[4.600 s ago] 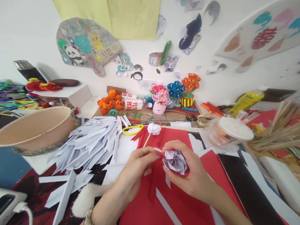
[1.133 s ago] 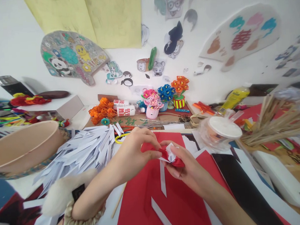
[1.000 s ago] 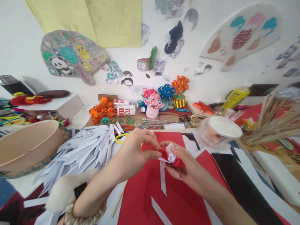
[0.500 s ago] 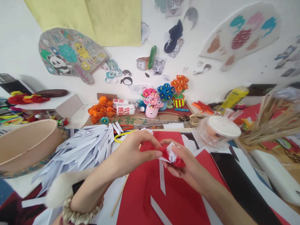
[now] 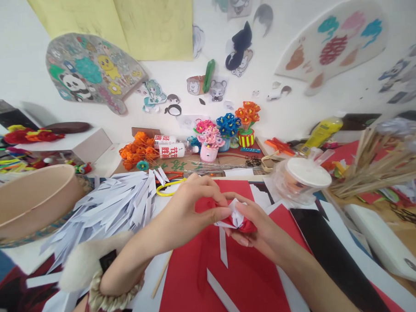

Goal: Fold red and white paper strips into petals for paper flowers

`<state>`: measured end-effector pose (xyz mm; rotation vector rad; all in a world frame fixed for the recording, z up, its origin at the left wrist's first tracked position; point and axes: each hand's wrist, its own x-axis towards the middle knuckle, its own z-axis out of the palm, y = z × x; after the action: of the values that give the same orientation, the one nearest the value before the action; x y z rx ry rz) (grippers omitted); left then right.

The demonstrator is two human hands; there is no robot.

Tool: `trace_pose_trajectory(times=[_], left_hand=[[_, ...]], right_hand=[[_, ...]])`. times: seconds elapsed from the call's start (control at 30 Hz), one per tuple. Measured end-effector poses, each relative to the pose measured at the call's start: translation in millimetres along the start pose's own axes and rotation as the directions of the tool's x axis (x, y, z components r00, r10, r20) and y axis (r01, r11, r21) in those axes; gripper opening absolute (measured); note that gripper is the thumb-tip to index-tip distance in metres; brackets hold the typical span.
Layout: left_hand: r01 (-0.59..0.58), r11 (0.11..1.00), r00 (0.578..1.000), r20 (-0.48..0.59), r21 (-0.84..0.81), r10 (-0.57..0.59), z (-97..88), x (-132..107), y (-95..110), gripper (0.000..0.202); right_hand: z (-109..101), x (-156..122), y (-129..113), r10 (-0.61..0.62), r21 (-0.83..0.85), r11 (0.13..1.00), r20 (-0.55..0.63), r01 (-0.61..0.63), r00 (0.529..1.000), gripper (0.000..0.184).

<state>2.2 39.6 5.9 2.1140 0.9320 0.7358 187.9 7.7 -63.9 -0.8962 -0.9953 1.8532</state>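
Observation:
Both hands meet over a sheet of red paper (image 5: 186, 285) in the middle of the table. My right hand (image 5: 257, 220) is closed around a small folded red-and-white paper piece (image 5: 236, 214), fingers under it and thumb on top. From the left, my left hand (image 5: 198, 204) pinches the piece's left edge between thumb and fingers, which partly hide it. White paper strips (image 5: 221, 293) lie on the red sheet below the hands. A thin wooden stick (image 5: 161, 275) lies left of that sheet.
A heap of white paper strips (image 5: 113, 206) lies at left beside a round beige bowl (image 5: 30, 191). A black phone-like slab (image 5: 331, 256), a lidded white cup (image 5: 307, 172) and wooden sticks (image 5: 363, 167) are at right. Flower pots (image 5: 209, 153) stand at the back.
My left hand has shifted slightly over the folded paper, its fingers bending further over the left edge. The right hand keeps its hold. The whole view has drifted slightly.

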Motion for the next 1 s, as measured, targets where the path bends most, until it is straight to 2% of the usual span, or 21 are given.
trace_pose_trajectory(times=[0.1, 0.17, 0.3, 0.53, 0.67, 0.8, 0.87, 1.0], left_hand=[[0.041, 0.995, 0.999, 0.029, -0.095, -0.038, 0.2, 0.3, 1.4, 0.017], [0.082, 0.989, 0.997, 0.009, -0.119, -0.082, 1.4, 0.8, 3.0, 0.017], [0.127, 0.992, 0.989, -0.073, -0.021, -0.128, 5.1, 0.8, 5.8, 0.013], [0.073, 0.997, 0.990, -0.116, -0.029, -0.076, 11.6, -3.1, 3.8, 0.016], [0.101, 0.993, 0.981, -0.171, 0.054, -0.091, 11.5, -2.7, 7.9, 0.015], [0.019, 0.982, 0.966, -0.258, 0.185, 0.030, 12.8, -3.7, 8.3, 0.014], [-0.043, 0.970, 0.952, -0.285, 0.238, 0.112, 14.8, -5.0, 6.0, 0.014], [-0.157, 0.920, 0.894, -0.345, 0.360, 0.287, 19.6, -6.5, 1.4, 0.013]], right_hand=[[-2.9, 0.3, 1.1, -0.021, 0.018, 1.000, 0.021, 0.020, 1.000, 0.035], [-3.9, 1.0, 1.7, -0.045, 0.005, 0.999, 0.017, 0.045, 0.999, 0.035], [-4.5, 2.1, 1.4, -0.078, -0.017, 0.997, -0.010, 0.078, 0.997, 0.034], [-6.5, 2.9, 2.4, -0.091, 0.046, 0.995, 0.020, 0.090, 0.996, 0.036], [-6.0, 1.8, -0.6, -0.119, -0.025, 0.993, -0.030, 0.118, 0.992, 0.030], [-4.9, 0.5, -4.9, -0.204, -0.170, 0.966, -0.029, 0.196, 0.979, 0.030], [-4.2, 0.7, -5.7, -0.225, -0.201, 0.956, -0.026, 0.215, 0.974, 0.024], [-2.8, 1.9, -3.8, -0.299, -0.203, 0.939, -0.079, 0.278, 0.951, 0.015]])
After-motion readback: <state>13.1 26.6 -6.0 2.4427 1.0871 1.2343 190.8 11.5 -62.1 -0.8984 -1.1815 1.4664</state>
